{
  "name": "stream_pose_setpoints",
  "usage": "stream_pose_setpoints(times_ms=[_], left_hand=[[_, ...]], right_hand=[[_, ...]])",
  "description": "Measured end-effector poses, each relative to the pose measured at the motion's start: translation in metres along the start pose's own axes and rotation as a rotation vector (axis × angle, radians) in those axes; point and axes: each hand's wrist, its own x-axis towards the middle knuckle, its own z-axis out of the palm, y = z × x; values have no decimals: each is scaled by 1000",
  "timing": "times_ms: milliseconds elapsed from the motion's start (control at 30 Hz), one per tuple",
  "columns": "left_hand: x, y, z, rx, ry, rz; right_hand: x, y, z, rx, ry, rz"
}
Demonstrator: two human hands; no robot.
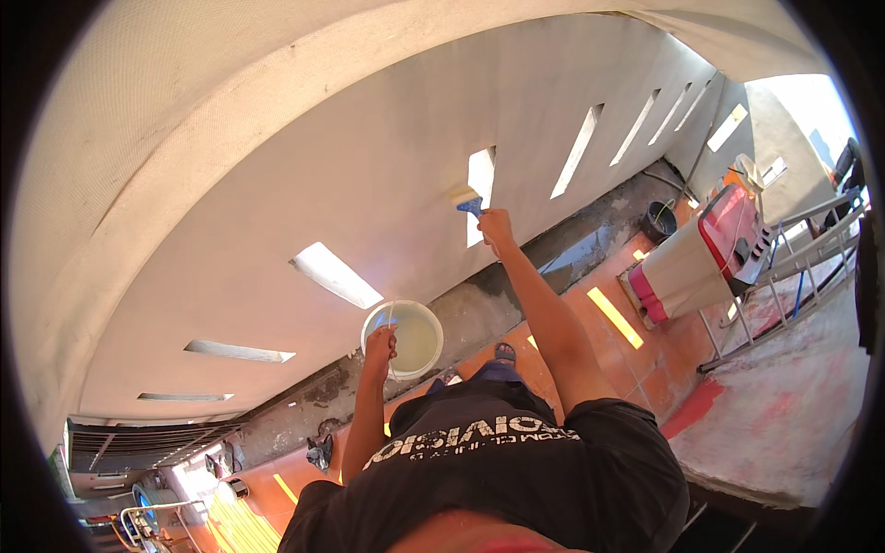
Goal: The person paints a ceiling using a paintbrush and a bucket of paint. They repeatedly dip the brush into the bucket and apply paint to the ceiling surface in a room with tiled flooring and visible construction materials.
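My right hand (495, 229) is closed round a paintbrush (469, 205) with a blue body and pale bristles. The bristles are at the pale wall (406, 184), beside a narrow upright slot; whether they touch it I cannot tell. Lower and to the left, my left hand (380, 345) grips the thin wire handle of a white bucket (440, 337), which hangs in front of the wall's foot. Pale, cloudy liquid shows inside the bucket. Part of its left side is hidden behind my left hand.
Several slots pierce the wall. A metal ladder (807, 262) and a large red-and-white container (684, 267) stand at right, near a black bucket (658, 221). Wet patches mark the strip along the wall, beside orange floor tiles (604, 346). Hoses and pipes lie at lower left.
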Motion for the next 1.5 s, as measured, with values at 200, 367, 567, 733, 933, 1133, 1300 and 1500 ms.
stream_pose_setpoints(times_ms=[200,367,567,733,933,1133,1300,1500], left_hand=[[-1,-5,4,2,-30,48],[1,-11,9,14,-20,11],[3,-10,14,-23,-19,7],[-4,-10,11,-71,5,37],[-4,-11,4,-68,-9,49],[3,-18,6,-30,-17,42],[9,-21,7,-38,-16,41],[11,-27,21,-59,50,52]], right_hand=[[-34,-231,-43,28,-161,-236],[-97,-355,-51,97,-189,-461],[-84,-293,-4,337,-214,-499],[-77,-163,18,263,-144,-292],[-59,-186,-55,85,-344,6],[-48,-319,-88,-20,-316,-211],[-59,-351,-102,173,-251,-459],[-41,-212,-62,276,-174,-251]])
